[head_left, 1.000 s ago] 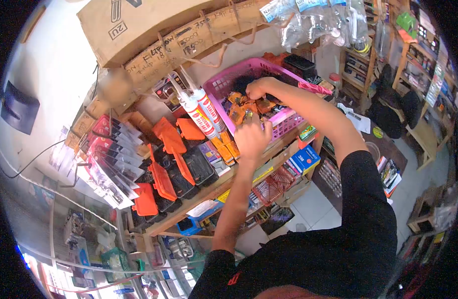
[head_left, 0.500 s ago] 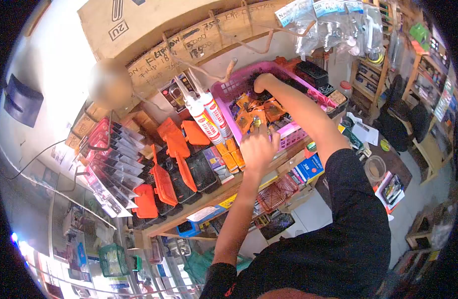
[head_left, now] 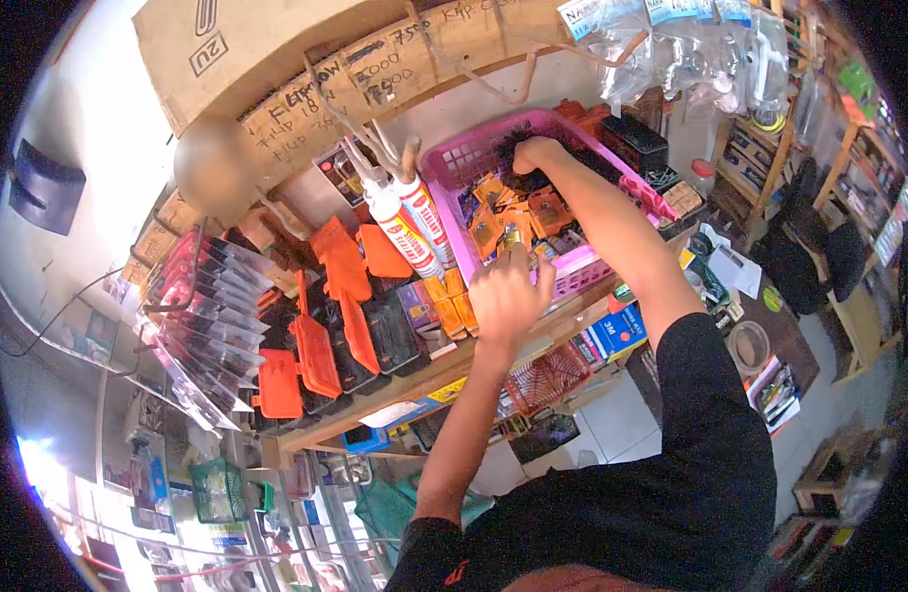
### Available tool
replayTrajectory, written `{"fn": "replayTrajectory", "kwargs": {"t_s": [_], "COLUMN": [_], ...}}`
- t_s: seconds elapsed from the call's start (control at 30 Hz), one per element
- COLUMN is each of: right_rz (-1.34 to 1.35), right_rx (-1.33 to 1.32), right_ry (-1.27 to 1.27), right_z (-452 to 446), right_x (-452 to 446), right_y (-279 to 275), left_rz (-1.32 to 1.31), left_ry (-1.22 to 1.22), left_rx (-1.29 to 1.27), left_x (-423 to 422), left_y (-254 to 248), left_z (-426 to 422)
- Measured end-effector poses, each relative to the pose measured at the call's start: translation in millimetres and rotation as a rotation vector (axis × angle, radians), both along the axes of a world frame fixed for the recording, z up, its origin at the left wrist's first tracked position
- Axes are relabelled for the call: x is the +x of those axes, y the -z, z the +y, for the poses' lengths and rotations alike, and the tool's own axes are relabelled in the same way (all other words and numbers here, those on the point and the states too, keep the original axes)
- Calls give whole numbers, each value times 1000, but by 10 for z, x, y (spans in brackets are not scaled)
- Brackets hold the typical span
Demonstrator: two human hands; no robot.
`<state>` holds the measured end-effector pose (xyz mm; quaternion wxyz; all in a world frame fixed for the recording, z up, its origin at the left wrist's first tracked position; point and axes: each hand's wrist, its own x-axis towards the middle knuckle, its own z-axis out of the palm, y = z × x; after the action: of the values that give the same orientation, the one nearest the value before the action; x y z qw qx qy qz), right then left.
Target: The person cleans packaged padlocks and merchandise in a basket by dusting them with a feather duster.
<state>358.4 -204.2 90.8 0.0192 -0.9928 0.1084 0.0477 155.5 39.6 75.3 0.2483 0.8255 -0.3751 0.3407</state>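
Note:
A pink plastic basket (head_left: 454, 163) stands on the wooden shelf, holding orange packets (head_left: 548, 210) and a black bristly item (head_left: 518, 143). My left hand (head_left: 510, 299) is at the basket's near rim, its fingers closed on a small shiny metallic item (head_left: 513, 235). Inside the basket's far part, my right hand (head_left: 536, 155) has curled fingers beside the black bristles; whatever it holds, if anything, is hidden.
Two white sealant tubes (head_left: 400, 232) and small orange boxes (head_left: 444, 306) stand left of the basket. Open black cases with orange lids (head_left: 319, 355) line the shelf further left. Bent hooks (head_left: 523, 84) hang above. Bagged items (head_left: 661, 59) hang at upper right.
The view has shifted, so the basket appears slightly further right. My right hand has moved from near the orange packets to the black bristly item. My left hand stays at the near rim.

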Motion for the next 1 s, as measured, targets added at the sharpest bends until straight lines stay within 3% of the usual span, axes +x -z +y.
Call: {"fn": "replayTrajectory", "kwargs": {"t_s": [0.27,0.37,0.47,0.57,0.67,0.77,1.0], "right_rz": [187,100,-29,128,227,145,308], "right_rx": [210,199,6,37,113,-7,-26], "right_ry": [25,-129,-279,-170,9,22,-141], "right_z": [174,112,86,362,338,231,367], "right_x": [-172,-11,269,-262,-205,-161,-768], "right_y": [-178,-47,215,-181,-236,-143,-581], "left_rz": [-2,-9,-10,2,24,37,63], "left_ry": [-38,-46,-51,-59,-85,-106,-103], "left_rx": [12,27,32,42,60,64,53], "left_x": [-29,-43,-21,-13,-31,-70,-73], "left_y": [-4,2,15,18,16,-7,-4], "left_z": [-33,-26,-38,-42,-49,-67,-87]}}
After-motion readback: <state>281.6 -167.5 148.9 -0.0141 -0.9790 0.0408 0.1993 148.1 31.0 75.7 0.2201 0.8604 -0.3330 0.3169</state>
